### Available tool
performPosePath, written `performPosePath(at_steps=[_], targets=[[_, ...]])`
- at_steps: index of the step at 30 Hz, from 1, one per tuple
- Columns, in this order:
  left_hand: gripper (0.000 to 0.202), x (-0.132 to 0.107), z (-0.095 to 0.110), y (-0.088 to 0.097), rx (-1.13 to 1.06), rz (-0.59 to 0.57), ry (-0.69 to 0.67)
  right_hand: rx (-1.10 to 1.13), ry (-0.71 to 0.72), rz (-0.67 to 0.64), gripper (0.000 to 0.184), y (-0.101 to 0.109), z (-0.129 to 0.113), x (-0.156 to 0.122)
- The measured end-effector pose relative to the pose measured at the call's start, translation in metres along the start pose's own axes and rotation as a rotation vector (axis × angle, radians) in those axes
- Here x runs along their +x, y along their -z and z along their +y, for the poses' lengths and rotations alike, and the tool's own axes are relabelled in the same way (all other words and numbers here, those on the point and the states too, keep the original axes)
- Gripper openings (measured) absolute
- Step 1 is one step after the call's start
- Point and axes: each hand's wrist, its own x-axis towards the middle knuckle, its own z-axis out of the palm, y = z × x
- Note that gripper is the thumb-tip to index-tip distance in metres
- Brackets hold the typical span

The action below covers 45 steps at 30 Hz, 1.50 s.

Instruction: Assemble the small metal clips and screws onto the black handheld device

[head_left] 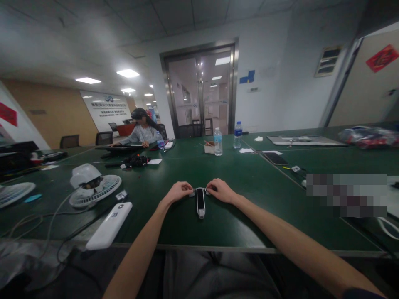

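Note:
A slim device [201, 201] with a black face and a pale rim lies on the green table, its narrower tip towards me. At the left of its far end is my left hand [179, 192], fingers and thumb pinched together at a small greyish part. My right hand [222, 191] is closed in a like pinch at the right of that same end. What sits between the fingertips is too small to make out.
Water bottles [217, 142] and a small box [210, 147] stand farther back. On my left lie a white fan part [95, 191], cables and a long white cover [109, 226]. A phone [275, 158] lies right. Across the table sits a person [141, 133].

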Motion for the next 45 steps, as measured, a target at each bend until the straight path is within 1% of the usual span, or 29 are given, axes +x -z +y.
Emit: performPosePath(at_steps=[2, 5, 8, 10, 13, 15, 18, 20, 22, 26, 31, 33, 35, 37, 38, 41, 43, 45], targets=[[0.031, 0.001, -0.003, 0.001, -0.016, -0.027, -0.004, 0.006, 0.008, 0.000, 0.014, 0.000, 0.000, 0.000], [0.032, 0.002, -0.005, 0.003, -0.105, -0.055, -0.035, 0.009, 0.011, -0.008, 0.015, -0.001, 0.000, 0.001], [0.029, 0.002, -0.004, 0.003, -0.152, -0.040, -0.056, 0.005, 0.008, -0.011, 0.015, 0.000, 0.000, 0.001], [0.030, 0.002, -0.002, 0.002, -0.094, -0.013, -0.041, 0.002, 0.011, -0.009, 0.014, 0.001, -0.001, 0.000], [0.031, 0.000, 0.003, 0.000, -0.020, -0.026, -0.044, 0.001, 0.008, -0.010, 0.015, 0.003, -0.002, -0.001], [0.032, -0.001, 0.006, 0.000, 0.001, -0.007, -0.045, 0.001, 0.007, -0.011, 0.015, 0.004, -0.003, -0.001], [0.032, -0.003, 0.009, 0.001, -0.043, 0.024, -0.049, -0.001, 0.007, -0.010, 0.014, 0.005, -0.004, -0.001], [0.031, -0.002, 0.009, 0.001, -0.082, 0.047, -0.050, -0.007, 0.003, -0.011, 0.014, 0.005, -0.005, -0.001], [0.031, -0.001, 0.007, 0.002, -0.069, 0.065, -0.038, -0.013, 0.002, -0.012, 0.013, 0.004, -0.005, 0.000], [0.032, 0.000, 0.005, 0.003, 0.011, 0.030, -0.028, -0.018, 0.014, -0.011, 0.012, 0.003, -0.003, 0.001], [0.036, -0.002, 0.011, 0.003, -0.081, 0.132, -0.074, -0.011, 0.016, -0.003, 0.012, 0.001, -0.001, 0.000], [0.036, -0.003, 0.012, 0.002, -0.034, 0.120, -0.050, -0.006, 0.009, -0.008, 0.013, 0.001, 0.000, 0.000], [0.035, -0.004, 0.012, 0.001, 0.018, 0.072, -0.020, -0.006, 0.004, -0.010, 0.013, 0.001, 0.000, 0.000], [0.034, -0.003, 0.011, 0.001, -0.005, 0.047, -0.025, -0.012, 0.005, -0.008, 0.013, 0.001, 0.000, 0.000], [0.034, -0.003, 0.011, 0.001, -0.047, 0.056, -0.045, -0.013, 0.008, -0.008, 0.013, 0.001, -0.001, 0.000], [0.036, -0.004, 0.013, 0.004, -0.148, 0.150, -0.094, -0.015, 0.015, -0.004, 0.012, 0.001, -0.001, 0.000], [0.036, -0.005, 0.014, 0.005, -0.098, 0.164, -0.072, -0.018, 0.016, -0.003, 0.012, 0.001, -0.002, 0.000], [0.035, -0.005, 0.014, 0.004, 0.010, 0.102, -0.031, -0.024, 0.018, 0.000, 0.011, 0.001, -0.002, 0.000]])
